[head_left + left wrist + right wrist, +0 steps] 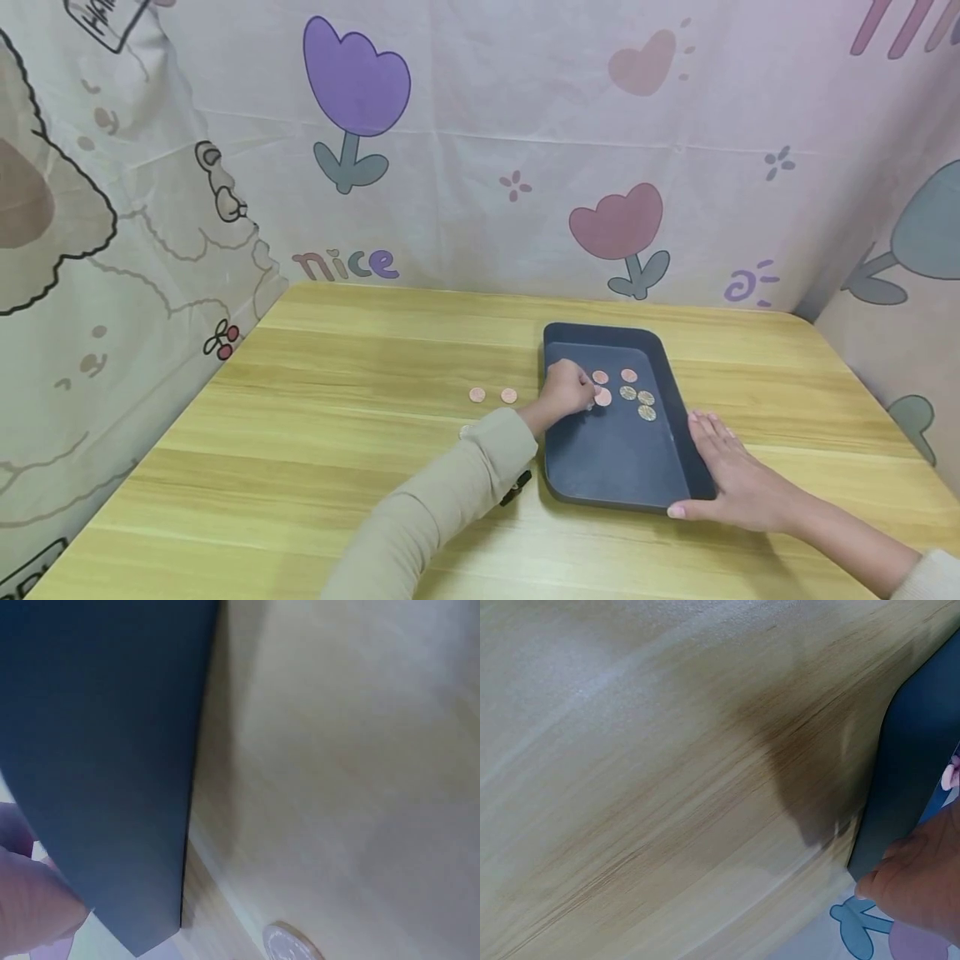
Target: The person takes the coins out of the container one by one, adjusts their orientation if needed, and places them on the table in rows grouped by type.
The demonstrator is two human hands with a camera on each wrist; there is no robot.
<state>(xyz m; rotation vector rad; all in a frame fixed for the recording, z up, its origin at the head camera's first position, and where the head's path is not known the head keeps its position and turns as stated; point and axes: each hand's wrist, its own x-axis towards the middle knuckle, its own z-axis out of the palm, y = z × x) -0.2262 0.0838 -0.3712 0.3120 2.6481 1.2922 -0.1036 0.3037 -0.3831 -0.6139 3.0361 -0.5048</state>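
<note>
the left hand (567,388) sets a pinched coin (602,397) into the tray (622,467); the right hand (731,483), fingers flat, steadies it. next, likely the table coins (492,395).

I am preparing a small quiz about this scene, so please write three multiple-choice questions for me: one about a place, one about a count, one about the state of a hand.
1. Where does the right hand rest?
A. on the near right corner of the tray
B. on the wall cloth
C. flat on the far left of the table

2. How many coins lie in plain view on the table just left of the tray?
A. none
B. two
C. six

3. How is the left hand?
A. flat on the table
B. raised in the air
C. fingers curled, down among the coins in the tray

Answers: 1 A, its fingers lie along the tray's edge. 2 B, a pair of coins lies side by side there. 3 C, the head view shows it bent over the tray floor.
</note>
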